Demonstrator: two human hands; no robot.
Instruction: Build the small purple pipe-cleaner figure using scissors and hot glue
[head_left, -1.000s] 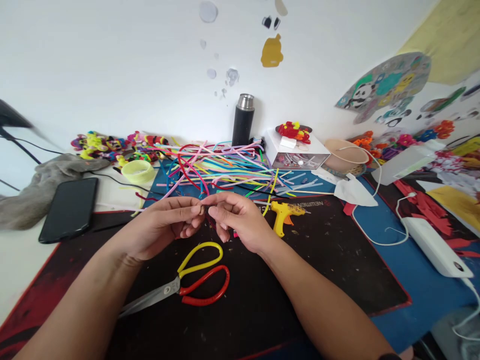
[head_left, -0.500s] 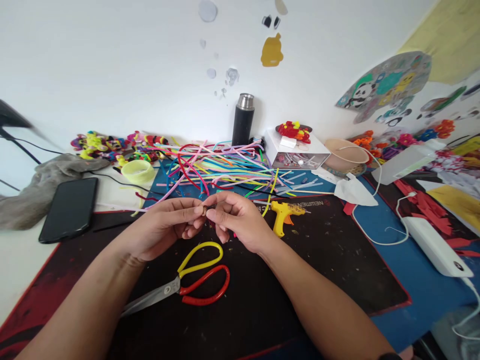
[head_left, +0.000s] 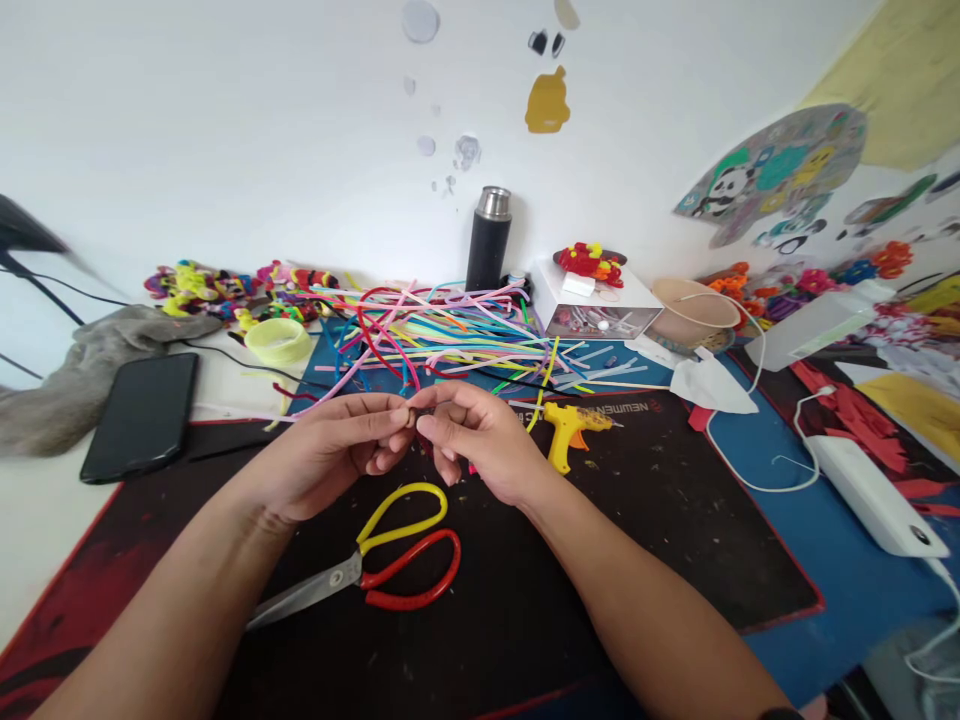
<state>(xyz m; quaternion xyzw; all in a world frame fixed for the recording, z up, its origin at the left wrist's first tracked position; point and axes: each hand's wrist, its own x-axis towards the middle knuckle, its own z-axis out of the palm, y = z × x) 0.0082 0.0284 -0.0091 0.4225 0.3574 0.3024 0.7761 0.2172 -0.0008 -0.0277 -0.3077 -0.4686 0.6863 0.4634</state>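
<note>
My left hand [head_left: 330, 445] and my right hand [head_left: 484, 440] meet above the dark mat, thumbs and forefingers pinched together. Between their tips is a small brown piece [head_left: 412, 417], mostly covered by the fingers; its exact kind is too small to make out. Closest below the hands lies a pair of scissors [head_left: 346, 574] with one yellow and one red handle, blades pointing left. A yellow glue gun [head_left: 564, 432] rests on the mat just right of my right hand.
Many coloured pipe cleaners [head_left: 465, 345] are heaped behind the hands. A black thermos [head_left: 489, 245] and a white box [head_left: 596, 310] stand near the wall. To the left are a phone [head_left: 141, 418] and a pale green tape roll [head_left: 277, 343]; a white power bank [head_left: 874, 495] with cables lies right.
Right fingers have shifted slightly around the small brown piece; both hands keep nearly the same place. The whole view has moved a little.
</note>
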